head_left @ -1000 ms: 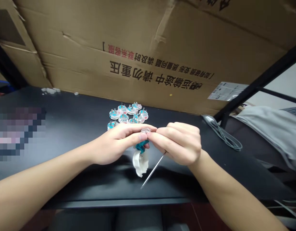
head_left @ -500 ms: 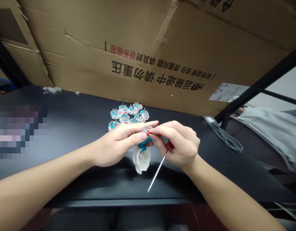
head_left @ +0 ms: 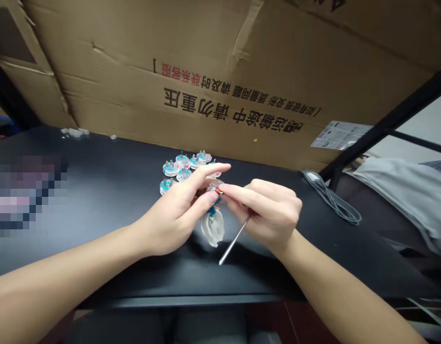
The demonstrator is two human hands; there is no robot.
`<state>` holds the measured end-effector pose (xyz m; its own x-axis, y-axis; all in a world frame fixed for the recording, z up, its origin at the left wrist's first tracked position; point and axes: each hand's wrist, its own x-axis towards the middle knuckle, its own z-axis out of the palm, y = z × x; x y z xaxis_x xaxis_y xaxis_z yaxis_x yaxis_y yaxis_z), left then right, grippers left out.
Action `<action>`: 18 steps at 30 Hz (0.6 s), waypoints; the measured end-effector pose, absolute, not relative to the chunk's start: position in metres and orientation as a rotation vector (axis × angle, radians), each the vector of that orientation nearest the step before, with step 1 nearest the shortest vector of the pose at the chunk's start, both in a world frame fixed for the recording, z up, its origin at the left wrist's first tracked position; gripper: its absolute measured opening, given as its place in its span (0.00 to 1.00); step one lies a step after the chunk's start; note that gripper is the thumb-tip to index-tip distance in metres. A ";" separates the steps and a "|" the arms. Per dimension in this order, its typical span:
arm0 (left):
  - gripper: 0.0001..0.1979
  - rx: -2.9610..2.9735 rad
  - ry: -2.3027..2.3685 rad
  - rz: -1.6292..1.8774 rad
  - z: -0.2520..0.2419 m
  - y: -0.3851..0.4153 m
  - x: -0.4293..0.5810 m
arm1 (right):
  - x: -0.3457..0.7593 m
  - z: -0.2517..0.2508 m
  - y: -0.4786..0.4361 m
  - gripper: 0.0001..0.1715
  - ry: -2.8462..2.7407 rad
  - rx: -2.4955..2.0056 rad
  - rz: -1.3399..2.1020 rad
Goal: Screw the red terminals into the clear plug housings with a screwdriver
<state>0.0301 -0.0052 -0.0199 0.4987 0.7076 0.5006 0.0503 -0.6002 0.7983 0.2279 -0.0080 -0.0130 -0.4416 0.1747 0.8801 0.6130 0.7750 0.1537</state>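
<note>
My left hand (head_left: 177, 208) is closed on a plug, its clear part (head_left: 215, 184) under the thumb and a blue part (head_left: 214, 209) showing below. Hanging beneath is a white cup-shaped cover (head_left: 212, 230); how it joins the blue part is hidden. My right hand (head_left: 265, 208) keeps a screwdriver (head_left: 235, 240) tucked in its curled fingers, shaft slanting down and left. Its thumb and forefinger meet at a small red part with a brassy tip (head_left: 219, 191) at the plug's edge. Most of the plug is covered by fingers.
Several clear-and-blue plugs (head_left: 170, 168) stand prongs up behind my left hand. A cardboard box (head_left: 127, 110) walls off the back of the black table (head_left: 109, 162). A coiled grey cable (head_left: 331, 203) lies at right, and small clear bits (head_left: 75, 133) at far left.
Both hands have risen slightly with the plug. My left forefinger has lifted and arched away from it. The white cover has turned and moved up; the screwdriver's tip is higher.
</note>
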 end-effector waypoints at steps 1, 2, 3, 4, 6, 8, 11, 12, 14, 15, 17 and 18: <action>0.17 1.974 0.591 1.147 -0.021 -0.006 0.031 | 0.228 -0.014 -0.008 0.07 -1.989 -0.577 -0.553; 0.14 1.959 0.559 1.170 -0.021 -0.007 0.032 | 0.227 -0.014 -0.008 0.07 -1.977 -0.570 -0.524; 0.11 1.959 0.535 1.189 -0.021 -0.008 0.032 | 0.227 -0.015 -0.008 0.08 -1.965 -0.569 -0.486; 0.09 1.973 0.522 1.202 -0.021 -0.009 0.033 | 0.227 -0.015 -0.008 0.08 -1.954 -0.570 -0.441; 0.07 2.009 0.529 1.207 -0.020 -0.009 0.033 | 0.226 -0.016 -0.009 0.09 -1.941 -0.585 -0.347; 0.07 2.021 0.538 1.203 -0.019 -0.008 0.033 | 0.225 -0.017 -0.008 0.09 -1.938 -0.599 -0.274; 0.07 1.995 0.523 1.192 -0.019 -0.004 0.032 | 0.222 -0.017 -0.008 0.09 -1.944 -0.621 -0.200; 0.07 1.996 0.525 1.190 -0.019 -0.003 0.031 | 0.222 -0.017 -0.008 0.09 -1.947 -0.624 -0.180; 0.07 2.004 0.547 1.188 -0.020 -0.002 0.030 | 0.220 -0.016 -0.008 0.10 -1.950 -0.629 -0.140; 0.07 2.004 0.560 1.190 -0.020 -0.002 0.030 | 0.220 -0.016 -0.009 0.11 -1.950 -0.633 -0.116; 0.06 1.980 0.573 1.188 -0.020 -0.002 0.029 | 0.221 -0.015 -0.009 0.11 -1.965 -0.637 -0.056; 0.06 1.957 0.570 1.191 -0.020 -0.001 0.029 | 0.223 -0.014 -0.008 0.11 -1.978 -0.637 -0.020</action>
